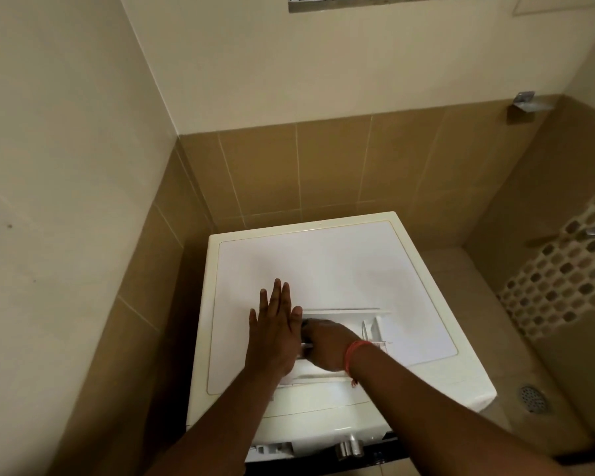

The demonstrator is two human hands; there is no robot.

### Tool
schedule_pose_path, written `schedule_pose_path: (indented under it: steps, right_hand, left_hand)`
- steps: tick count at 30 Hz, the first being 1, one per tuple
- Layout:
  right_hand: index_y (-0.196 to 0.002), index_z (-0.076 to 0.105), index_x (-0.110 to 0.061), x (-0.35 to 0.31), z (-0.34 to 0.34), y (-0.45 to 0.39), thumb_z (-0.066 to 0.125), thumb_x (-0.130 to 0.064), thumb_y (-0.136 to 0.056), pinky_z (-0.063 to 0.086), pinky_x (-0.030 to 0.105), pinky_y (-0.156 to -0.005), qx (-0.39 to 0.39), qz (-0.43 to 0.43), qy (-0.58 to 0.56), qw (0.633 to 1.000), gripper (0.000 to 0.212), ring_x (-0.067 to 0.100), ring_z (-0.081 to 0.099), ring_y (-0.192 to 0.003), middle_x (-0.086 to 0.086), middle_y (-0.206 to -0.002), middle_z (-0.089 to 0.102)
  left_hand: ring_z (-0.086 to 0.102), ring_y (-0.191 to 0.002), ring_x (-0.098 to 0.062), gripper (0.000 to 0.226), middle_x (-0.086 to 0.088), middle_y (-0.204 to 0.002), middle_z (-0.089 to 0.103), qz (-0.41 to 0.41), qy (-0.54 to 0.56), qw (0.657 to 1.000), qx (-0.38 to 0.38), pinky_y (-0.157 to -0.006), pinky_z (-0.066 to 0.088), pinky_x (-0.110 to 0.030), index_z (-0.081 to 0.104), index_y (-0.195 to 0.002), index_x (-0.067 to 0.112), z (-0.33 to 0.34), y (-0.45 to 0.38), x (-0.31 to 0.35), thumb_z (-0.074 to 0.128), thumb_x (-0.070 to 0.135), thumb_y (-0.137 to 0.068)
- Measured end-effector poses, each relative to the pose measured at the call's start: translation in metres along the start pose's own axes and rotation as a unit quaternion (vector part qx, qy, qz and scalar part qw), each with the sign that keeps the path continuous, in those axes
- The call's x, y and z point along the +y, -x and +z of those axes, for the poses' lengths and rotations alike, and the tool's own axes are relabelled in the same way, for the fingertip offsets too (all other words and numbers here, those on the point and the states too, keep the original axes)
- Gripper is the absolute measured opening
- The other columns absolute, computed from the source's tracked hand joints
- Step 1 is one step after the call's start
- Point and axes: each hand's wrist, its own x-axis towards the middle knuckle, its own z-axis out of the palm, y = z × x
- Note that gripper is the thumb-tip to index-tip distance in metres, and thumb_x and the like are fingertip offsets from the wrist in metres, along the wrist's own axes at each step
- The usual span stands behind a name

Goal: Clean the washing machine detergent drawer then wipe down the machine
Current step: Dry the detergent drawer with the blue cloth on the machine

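A: What is seen of the room?

B: A narrow corner is shown, with cream painted walls [66,166] above and tan rectangular tiles [323,166] below. A strip of small mosaic tiles [557,283] is set into the right wall, and a round metal floor drain [532,398] is seen on the floor at the right. A small metal wall fitting [524,104] is fixed high on the far right.

A: And the surface?

B: The white front-loading washing machine [323,262] is stood against the far wall, its flat top filling the middle of the view. A silver round control knob [349,448] is seen on its near front edge.

A: Where is the drawer?

B: The white plastic detergent drawer [368,329] is laid on the machine's top, near the front and a little right of centre.

A: How are the hands placed?

B: The left hand [273,333] is laid flat and spread, fingers straight, on the top just left of the drawer, nothing being gripped. The right hand [325,343], an orange thread band [352,355] at its wrist, is reached into the drawer's left end; whether anything is grasped cannot be told.
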Motion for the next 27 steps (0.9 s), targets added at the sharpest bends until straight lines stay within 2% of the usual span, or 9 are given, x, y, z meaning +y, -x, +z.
schedule_pose_path:
  steps: [2,4,7,10,12,16,20,24,27]
  right_hand:
    - [-0.135,0.057,-0.022,0.007,-0.007,0.004,0.054,-0.022,-0.096,0.034,0.024,-0.105,-0.013,0.006,-0.024,1.0,0.039,0.018,0.048,-0.127,-0.002,-0.139,0.053]
    - [-0.137,0.054,-0.021,0.029,-0.016,0.012,0.054,-0.023,-0.096,0.033,0.026,-0.108,-0.034,0.035,0.027,0.998,0.04,0.02,0.047,-0.129,0.001,-0.142,0.051]
    - [-0.131,0.058,-0.02,0.052,-0.029,0.024,0.057,-0.015,-0.094,0.041,0.03,-0.104,-0.043,0.069,0.082,0.993,0.038,0.023,0.053,-0.122,0.003,-0.137,0.056]
    - [-0.123,0.064,-0.023,0.056,-0.04,0.03,0.056,-0.009,-0.091,0.047,0.026,-0.091,-0.027,0.059,0.088,0.994,0.036,0.023,0.061,-0.108,0.004,-0.122,0.064]
    - [-0.116,0.068,-0.021,0.061,-0.059,0.034,0.058,-0.014,-0.091,0.045,0.023,-0.086,0.014,0.091,0.108,0.99,0.028,0.023,0.063,-0.103,0.005,-0.113,0.067]
    - [-0.111,0.065,-0.015,0.079,-0.06,0.049,0.06,-0.01,-0.089,0.046,0.026,-0.082,0.207,0.18,0.09,0.957,0.022,0.025,0.063,-0.097,0.006,-0.104,0.062]
    - [-0.128,0.054,-0.014,0.075,-0.002,0.057,0.073,-0.009,-0.079,0.053,0.032,-0.076,0.207,0.175,0.067,0.96,0.053,0.026,0.061,-0.088,0.007,-0.107,0.058]
    - [-0.122,0.058,-0.015,0.086,-0.003,0.058,0.069,-0.012,-0.082,0.05,0.031,-0.072,0.244,0.175,0.099,0.949,0.042,0.023,0.056,-0.093,0.004,-0.102,0.06]
    - [-0.122,0.058,-0.018,0.093,-0.015,0.052,0.064,-0.013,-0.086,0.052,0.035,-0.076,0.244,0.174,0.105,0.948,0.037,0.024,0.056,-0.095,0.004,-0.104,0.06]
  left_hand:
    - [-0.014,-0.15,-0.017,0.062,0.012,-0.161,-0.015,0.0,-0.008,1.0,0.001,-0.121,-0.002,-0.044,-0.008,-0.154,0.032,0.0,-0.001,-0.001,0.003,0.054,-0.096]
    - [-0.014,-0.149,-0.016,0.062,0.012,-0.161,-0.014,0.002,-0.008,1.0,-0.001,-0.12,-0.003,-0.042,-0.007,-0.154,0.031,0.001,-0.002,-0.002,0.005,0.053,-0.098]
    - [-0.013,-0.149,-0.016,0.063,0.012,-0.162,-0.013,0.001,-0.002,1.0,0.003,-0.119,-0.003,-0.041,-0.005,-0.155,0.031,0.001,-0.001,-0.004,0.005,0.054,-0.097]
    - [-0.013,-0.15,-0.017,0.064,0.012,-0.162,-0.012,0.003,-0.001,1.0,0.005,-0.119,-0.002,-0.041,-0.003,-0.155,0.03,0.002,-0.001,-0.005,0.005,0.055,-0.096]
    - [-0.012,-0.15,-0.016,0.064,0.012,-0.162,-0.011,0.007,0.002,1.0,0.008,-0.12,-0.001,-0.042,-0.003,-0.155,0.03,0.003,-0.002,-0.005,0.005,0.055,-0.097]
    - [-0.012,-0.15,-0.017,0.065,0.012,-0.162,-0.01,0.01,0.007,1.0,0.01,-0.12,0.0,-0.043,-0.001,-0.156,0.029,0.004,-0.003,-0.007,0.003,0.055,-0.096]
    - [-0.011,-0.15,-0.018,0.065,0.011,-0.162,-0.011,0.012,0.006,1.0,0.009,-0.121,0.002,-0.044,-0.001,-0.155,0.03,0.005,-0.001,-0.006,0.003,0.055,-0.095]
    - [-0.01,-0.15,-0.017,0.071,0.012,-0.161,-0.011,0.017,0.013,1.0,0.015,-0.122,0.005,-0.045,-0.002,-0.154,0.031,0.006,-0.003,-0.007,-0.009,0.064,-0.092]
    - [-0.011,-0.149,-0.016,0.078,0.013,-0.161,-0.012,0.024,0.028,0.999,0.017,-0.121,0.004,-0.044,-0.002,-0.154,0.032,0.007,-0.002,-0.008,-0.014,0.068,-0.085]
